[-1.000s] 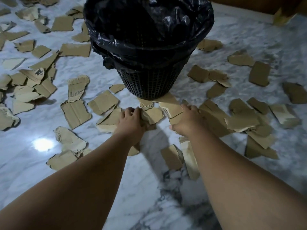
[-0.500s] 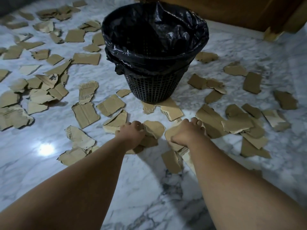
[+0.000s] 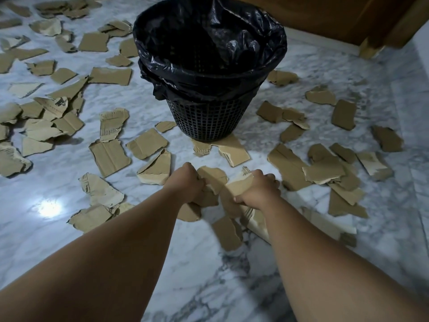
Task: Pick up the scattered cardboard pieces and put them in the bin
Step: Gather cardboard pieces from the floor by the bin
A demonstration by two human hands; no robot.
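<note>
Two bare arms reach out over a white and grey marble floor (image 3: pixel 209 270). The left hand (image 3: pixel 185 184) is curled tight around a bunch of brown cardboard pieces (image 3: pixel 213 176) – some stick out past the knuckles and some hang under the fist. The right hand (image 3: pixel 257 190) is closed on more torn cardboard (image 3: pixel 239 185), with a pale strip (image 3: pixel 255 223) poking out below the wrist. The two hands are close together, side by side, and the pieces they hold touch in the middle. Straight ahead of the hands stands the bin (image 3: pixel 206 122), a black basket with little square holes and a shiny black bag (image 3: pixel 209 47) folded over its rim. The bin stands upright, and a couple of cardboard bits (image 3: pixel 234 152) lie right at its foot, between it and the hands. Lots of other torn pieces are spread flat on the floor – a big group to the left (image 3: pixel 109 156), another group to the right (image 3: pixel 325 170), and more far away behind the bin. One piece (image 3: pixel 227 232) lies on the floor just under the right arm. A bright spot of light (image 3: pixel 48 208) shines on the floor on the left. A brown wooden wall (image 3: pixel 325 17) runs along the top right.
</note>
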